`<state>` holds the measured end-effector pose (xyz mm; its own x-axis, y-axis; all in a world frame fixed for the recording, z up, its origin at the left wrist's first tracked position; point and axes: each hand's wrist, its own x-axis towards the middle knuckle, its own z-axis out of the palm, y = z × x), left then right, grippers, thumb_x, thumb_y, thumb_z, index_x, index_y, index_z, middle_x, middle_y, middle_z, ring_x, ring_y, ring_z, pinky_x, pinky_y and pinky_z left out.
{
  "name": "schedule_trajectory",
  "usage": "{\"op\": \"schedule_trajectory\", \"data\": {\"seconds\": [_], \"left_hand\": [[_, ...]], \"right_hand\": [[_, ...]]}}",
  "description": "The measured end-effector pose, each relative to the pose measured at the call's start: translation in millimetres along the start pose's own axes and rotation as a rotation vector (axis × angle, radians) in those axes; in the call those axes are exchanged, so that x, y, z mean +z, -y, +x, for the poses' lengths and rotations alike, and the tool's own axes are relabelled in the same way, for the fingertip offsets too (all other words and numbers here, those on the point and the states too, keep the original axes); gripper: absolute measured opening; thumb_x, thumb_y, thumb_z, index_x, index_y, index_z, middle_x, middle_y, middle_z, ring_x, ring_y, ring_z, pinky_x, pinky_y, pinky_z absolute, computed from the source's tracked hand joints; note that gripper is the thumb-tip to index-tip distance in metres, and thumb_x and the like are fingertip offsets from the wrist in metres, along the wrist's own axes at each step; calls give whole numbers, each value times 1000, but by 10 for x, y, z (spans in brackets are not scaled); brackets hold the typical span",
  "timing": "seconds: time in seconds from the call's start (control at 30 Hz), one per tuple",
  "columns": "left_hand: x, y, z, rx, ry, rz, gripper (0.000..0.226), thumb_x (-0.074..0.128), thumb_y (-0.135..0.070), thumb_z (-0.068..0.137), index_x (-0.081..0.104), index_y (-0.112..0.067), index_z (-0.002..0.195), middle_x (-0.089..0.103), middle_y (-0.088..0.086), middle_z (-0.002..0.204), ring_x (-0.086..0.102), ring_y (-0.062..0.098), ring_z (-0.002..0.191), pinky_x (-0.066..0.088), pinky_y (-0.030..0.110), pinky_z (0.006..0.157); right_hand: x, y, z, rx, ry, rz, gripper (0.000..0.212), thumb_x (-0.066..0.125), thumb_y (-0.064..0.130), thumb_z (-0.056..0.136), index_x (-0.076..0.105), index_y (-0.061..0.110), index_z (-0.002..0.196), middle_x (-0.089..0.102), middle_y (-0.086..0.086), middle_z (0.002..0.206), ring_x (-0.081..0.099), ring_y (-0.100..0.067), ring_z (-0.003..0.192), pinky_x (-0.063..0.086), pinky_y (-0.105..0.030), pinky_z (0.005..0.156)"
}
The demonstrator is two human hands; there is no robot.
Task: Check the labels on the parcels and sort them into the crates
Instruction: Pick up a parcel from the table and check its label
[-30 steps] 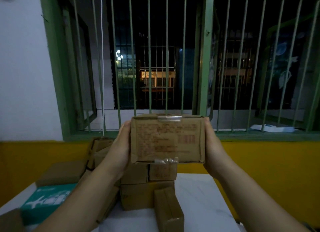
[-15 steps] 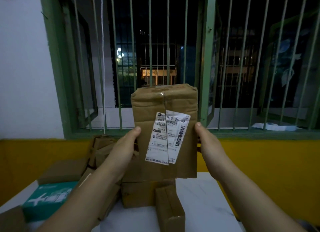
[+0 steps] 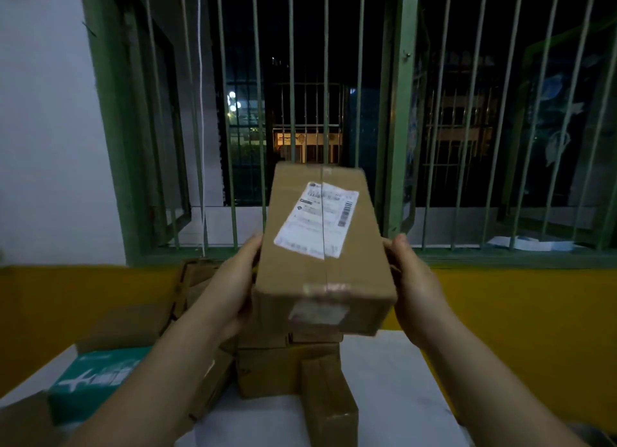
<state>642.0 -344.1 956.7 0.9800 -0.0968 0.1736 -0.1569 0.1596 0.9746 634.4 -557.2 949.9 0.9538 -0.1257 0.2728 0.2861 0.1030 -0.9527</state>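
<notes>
So we hold one parcel (image 3: 322, 273) up between both hands, above the table (image 3: 394, 396) and in front of the window bars (image 3: 293, 79). The left hand (image 3: 230, 289) grips its left side and the right hand (image 3: 414, 286) its right side, fingers wrapped behind, hands apart by the parcel's width. We tilt it so the white label (image 3: 317, 223) faces us, which looks like the label check itself. Side grips keep the label uncovered. The print is blurred, so we can't read it. Below the hands, more brown parcels (image 3: 287, 370) sit stacked on the table, likely still unsorted. Down-left of the left hand lies a green box (image 3: 93, 380). No crate is clearly in view, so we can't tell where this one goes.
</notes>
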Motion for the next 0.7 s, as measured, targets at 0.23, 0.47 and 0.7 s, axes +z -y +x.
{"op": "schedule_trajectory", "data": {"seconds": [0.23,0.47,0.7], "left_hand": [[37,-34,-10,-32,11,91,55,33,-58,97,79,-31,84,75,4,101,69,26,100,50,41,88],[24,-8,-35,22,34,89,49,31,-57,98,71,-31,112,73,4,107,68,24,104,48,48,97],[-14,20,-19,123,-48,74,18,52,-40,95,48,-35,112,68,8,113,64,27,104,50,49,89]], "right_hand": [[64,32,-62,27,0,-123,50,32,56,99,76,35,89,75,13,84,65,-9,92,49,-30,77],[38,41,-73,20,26,-97,52,29,56,99,75,33,93,75,12,84,65,-7,90,48,-26,73],[11,35,-94,-46,29,-29,12,52,28,98,62,33,104,67,-1,109,65,-18,100,55,-37,84]]}}
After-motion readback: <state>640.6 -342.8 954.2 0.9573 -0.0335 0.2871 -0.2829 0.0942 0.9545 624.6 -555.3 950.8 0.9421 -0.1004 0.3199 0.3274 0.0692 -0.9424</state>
